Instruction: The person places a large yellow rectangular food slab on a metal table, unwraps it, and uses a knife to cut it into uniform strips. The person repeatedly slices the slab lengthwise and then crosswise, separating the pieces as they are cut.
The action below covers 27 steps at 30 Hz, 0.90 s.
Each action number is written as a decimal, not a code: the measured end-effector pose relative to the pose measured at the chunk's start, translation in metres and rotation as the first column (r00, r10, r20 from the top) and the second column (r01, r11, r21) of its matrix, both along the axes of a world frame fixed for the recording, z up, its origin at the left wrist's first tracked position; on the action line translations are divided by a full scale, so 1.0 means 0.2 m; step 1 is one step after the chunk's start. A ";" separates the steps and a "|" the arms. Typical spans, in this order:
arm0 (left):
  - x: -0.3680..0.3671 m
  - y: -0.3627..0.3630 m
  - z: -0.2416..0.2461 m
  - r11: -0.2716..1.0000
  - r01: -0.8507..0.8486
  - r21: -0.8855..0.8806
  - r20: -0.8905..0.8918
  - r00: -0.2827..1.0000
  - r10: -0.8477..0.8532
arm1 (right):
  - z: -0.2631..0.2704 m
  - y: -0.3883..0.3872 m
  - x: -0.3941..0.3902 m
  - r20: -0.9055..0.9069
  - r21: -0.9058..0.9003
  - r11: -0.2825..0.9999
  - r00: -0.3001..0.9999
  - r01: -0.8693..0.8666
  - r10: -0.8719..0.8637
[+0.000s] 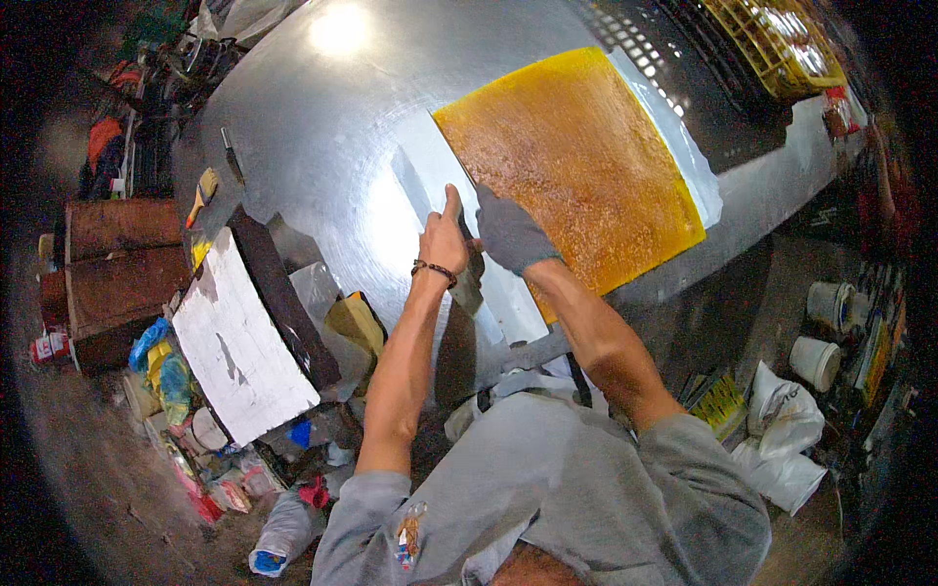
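Observation:
A large amber-yellow sheet with a mottled surface [571,168] lies on a metal-topped table [293,110]. Pale film shows past its right side [670,139], and a whitish strip [513,293] runs along its left side. My bare left hand [443,242], a beaded bracelet at its wrist, is over the strip with one finger extended towards the sheet's left edge. My right hand [516,231], in a dark grey glove, rests at that same edge, partly over the sheet. Its fingertips and anything under them are hidden. Whether either hand grips something is unclear.
At the left are a paintbrush [201,196], a slim knife-like tool [232,155] and a white-topped block [242,344]. A yellow plastic crate [784,51] stands at the upper right. White buckets [815,362] and white sacks [784,410] are on the floor to the right.

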<state>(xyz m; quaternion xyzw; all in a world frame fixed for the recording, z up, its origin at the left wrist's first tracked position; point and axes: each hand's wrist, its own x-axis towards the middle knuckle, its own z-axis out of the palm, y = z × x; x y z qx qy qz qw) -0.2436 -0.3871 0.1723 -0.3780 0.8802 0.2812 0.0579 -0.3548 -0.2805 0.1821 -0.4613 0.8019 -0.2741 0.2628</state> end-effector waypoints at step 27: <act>0.02 -0.03 -0.01 0.999 0.021 -0.044 0.056 0.998 -0.018 | 0.08 0.53 0.24 0.138 0.012 0.997 0.987 0.080 -0.081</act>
